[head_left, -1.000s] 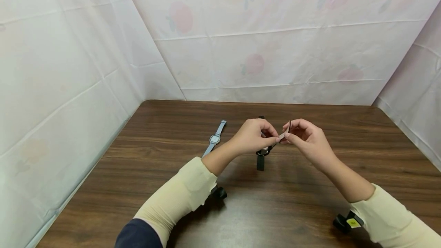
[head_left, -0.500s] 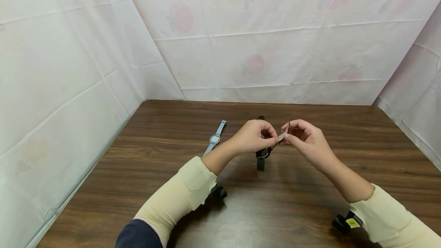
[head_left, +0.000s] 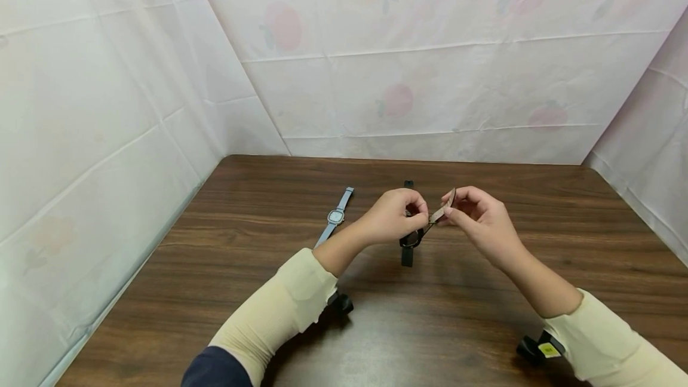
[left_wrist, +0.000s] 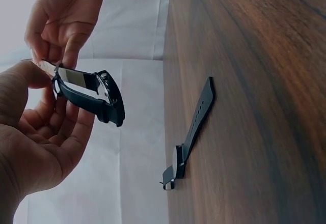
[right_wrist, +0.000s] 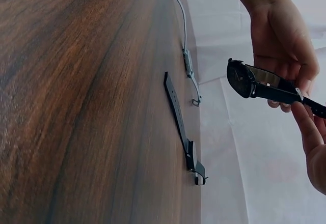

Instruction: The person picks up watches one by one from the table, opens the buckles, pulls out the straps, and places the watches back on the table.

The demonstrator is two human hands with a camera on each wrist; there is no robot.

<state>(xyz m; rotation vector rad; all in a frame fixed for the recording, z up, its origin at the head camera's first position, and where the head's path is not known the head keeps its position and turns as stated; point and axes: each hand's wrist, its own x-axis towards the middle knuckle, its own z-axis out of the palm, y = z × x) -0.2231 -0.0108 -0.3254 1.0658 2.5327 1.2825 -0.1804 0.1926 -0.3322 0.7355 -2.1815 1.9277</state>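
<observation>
Both hands hold a black wristwatch above the table, its strap bent into a loop through the buckle. My left hand pinches the strap close to the buckle. The strap's free end, pale on its inner side, is between the thumb and fingers of my right hand. The watch head hangs below the fingers, as the left wrist view shows. Under the hands in the head view, a second black watch lies on the table, partly covered. A light blue watch lies flat to the left.
The brown wood-grain table extends around the hands. Pale fruit-print cloth stands behind and at both sides. Black devices are strapped under both sleeved wrists.
My left fingertips have shifted slightly left, away from the right ones. More of the strap's pale end shows between the hands. The watches on the table have not moved.
</observation>
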